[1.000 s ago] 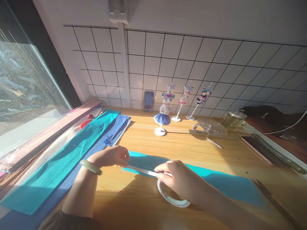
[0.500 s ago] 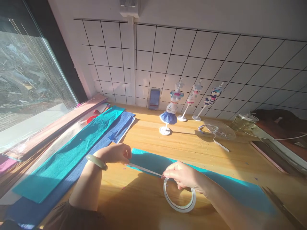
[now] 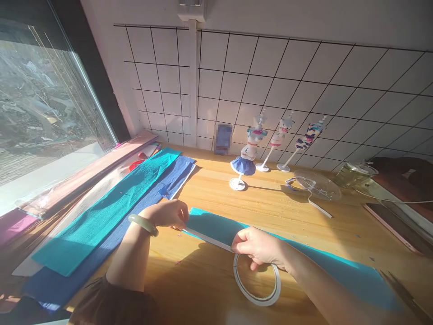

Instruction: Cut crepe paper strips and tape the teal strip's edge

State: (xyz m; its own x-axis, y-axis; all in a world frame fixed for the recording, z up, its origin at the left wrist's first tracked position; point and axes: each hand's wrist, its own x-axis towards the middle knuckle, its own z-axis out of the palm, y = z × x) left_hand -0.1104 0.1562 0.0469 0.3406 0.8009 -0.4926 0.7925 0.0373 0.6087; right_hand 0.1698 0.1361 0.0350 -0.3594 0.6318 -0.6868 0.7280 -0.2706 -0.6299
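A long teal crepe paper strip lies flat across the wooden table. A narrow white tape is stretched along its near edge. My left hand, wearing a pale green bangle, is closed at the left end of the tape, by the strip's corner. At the other end my right hand pinches the tape, with the tape roll hanging tilted below its fingers. Part of the roll's upper rim is hidden by that hand.
More teal crepe paper and blue crepe paper lie on the left by the window. Small dressed mannequins stand at the back. A clear disc, a glass jar and a phone are at right.
The tape has come down from a slight slant to lie along the strip's near edge. Both hands keep their grip, and the roll hangs slightly lower. The view has shifted a little.
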